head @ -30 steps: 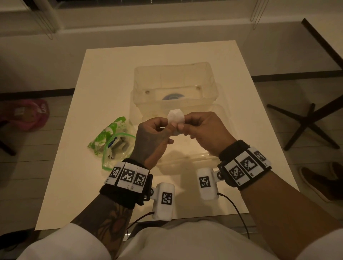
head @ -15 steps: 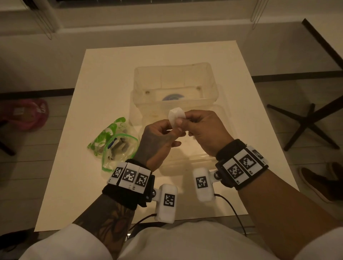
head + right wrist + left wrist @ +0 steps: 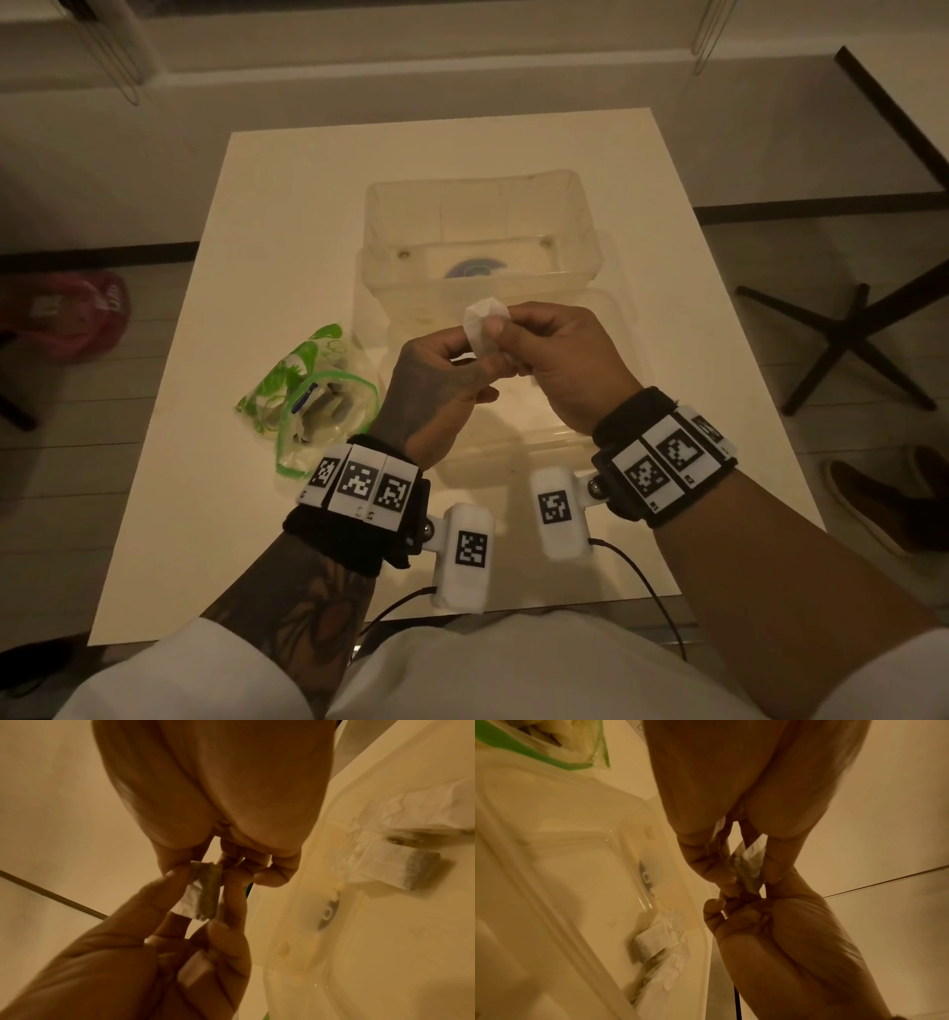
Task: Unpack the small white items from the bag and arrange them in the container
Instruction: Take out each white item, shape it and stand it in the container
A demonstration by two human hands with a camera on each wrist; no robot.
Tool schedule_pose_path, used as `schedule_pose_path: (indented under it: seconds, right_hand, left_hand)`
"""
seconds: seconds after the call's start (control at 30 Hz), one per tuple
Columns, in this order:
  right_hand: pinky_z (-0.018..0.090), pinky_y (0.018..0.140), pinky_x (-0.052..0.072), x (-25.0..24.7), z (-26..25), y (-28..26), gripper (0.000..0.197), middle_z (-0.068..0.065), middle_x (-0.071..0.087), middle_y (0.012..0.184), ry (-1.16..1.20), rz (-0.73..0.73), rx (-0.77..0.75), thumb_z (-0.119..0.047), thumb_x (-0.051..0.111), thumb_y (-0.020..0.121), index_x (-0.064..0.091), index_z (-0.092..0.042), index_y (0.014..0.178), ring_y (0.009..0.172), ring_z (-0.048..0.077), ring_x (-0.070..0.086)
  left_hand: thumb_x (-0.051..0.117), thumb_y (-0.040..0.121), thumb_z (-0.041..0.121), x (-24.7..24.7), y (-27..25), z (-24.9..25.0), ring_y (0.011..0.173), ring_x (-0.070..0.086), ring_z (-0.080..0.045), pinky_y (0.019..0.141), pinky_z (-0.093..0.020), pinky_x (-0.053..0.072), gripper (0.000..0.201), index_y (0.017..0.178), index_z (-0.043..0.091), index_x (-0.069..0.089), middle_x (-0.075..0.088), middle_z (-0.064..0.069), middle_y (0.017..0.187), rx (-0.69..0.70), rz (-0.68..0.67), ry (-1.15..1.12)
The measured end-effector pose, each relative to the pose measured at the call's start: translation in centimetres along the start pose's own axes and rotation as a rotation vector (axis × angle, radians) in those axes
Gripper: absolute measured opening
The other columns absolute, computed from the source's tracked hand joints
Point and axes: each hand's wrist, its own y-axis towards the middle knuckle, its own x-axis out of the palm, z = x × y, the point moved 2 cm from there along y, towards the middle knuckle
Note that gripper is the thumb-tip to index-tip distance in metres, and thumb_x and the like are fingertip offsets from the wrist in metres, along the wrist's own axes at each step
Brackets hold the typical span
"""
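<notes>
Both hands pinch one small white paper packet [image 3: 481, 319] in the air over the near side of the clear plastic container [image 3: 462, 216]. My left hand [image 3: 475, 350] holds its lower edge, my right hand [image 3: 506, 329] its right side. In the left wrist view the packet [image 3: 748, 871] shows a greenish filling between my fingertips; the right wrist view shows the same packet [image 3: 204, 892]. The green-printed clear bag [image 3: 313, 406] lies open on the table to the left, with more items inside. Other white packets [image 3: 654, 943] [image 3: 401, 870] lie on clear plastic below my hands.
The container stands mid-table on a pale table [image 3: 287, 216], with a flat clear plastic piece [image 3: 616, 329] in front of it under my hands. A blue round label [image 3: 475, 270] shows through the plastic. Cables run off the near table edge. A chair base [image 3: 862, 339] stands right.
The packet has turned a little between my fingers and risen slightly towards the container. Both hands have kept their hold, and the bag has stayed put.
</notes>
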Motion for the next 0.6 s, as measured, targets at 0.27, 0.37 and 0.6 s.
schedule_pose_path:
  seconds: [0.27,0.37,0.6]
  right_hand:
    - [0.010,0.059,0.045,0.06,0.28,-0.10,0.019,0.001,0.068,0.079,-0.014,0.015,-0.012,-0.013,0.064,0.091,0.072,0.002,0.100,0.065,-0.002,0.060]
    - [0.011,0.059,0.045,0.01,0.30,-0.15,0.020,0.002,0.067,0.075,-0.030,0.030,0.002,-0.016,0.066,0.090,0.071,0.003,0.092,0.064,0.001,0.059]
    - [0.011,0.059,0.045,-0.77,-0.49,0.75,0.013,0.000,0.067,0.082,-0.239,0.003,-0.010,-0.020,0.062,0.093,0.068,-0.009,0.098,0.067,-0.001,0.059]
  left_hand:
    - [0.070,0.086,0.014,-0.64,0.39,-0.42,0.087,0.071,-0.022,0.067,-0.025,0.054,0.011,0.096,0.014,0.074,0.074,-0.009,0.088,-0.019,0.013,0.025]
    - [0.071,0.085,0.019,-0.64,0.36,-0.49,0.083,0.071,-0.021,0.065,-0.024,0.053,0.013,0.094,0.010,0.074,0.074,-0.011,0.085,-0.040,0.025,-0.002]
    - [0.072,0.083,0.012,-0.84,0.30,-0.91,0.073,0.069,-0.015,0.064,-0.028,0.053,0.007,0.090,0.010,0.072,0.074,-0.007,0.077,-0.084,0.013,0.082]
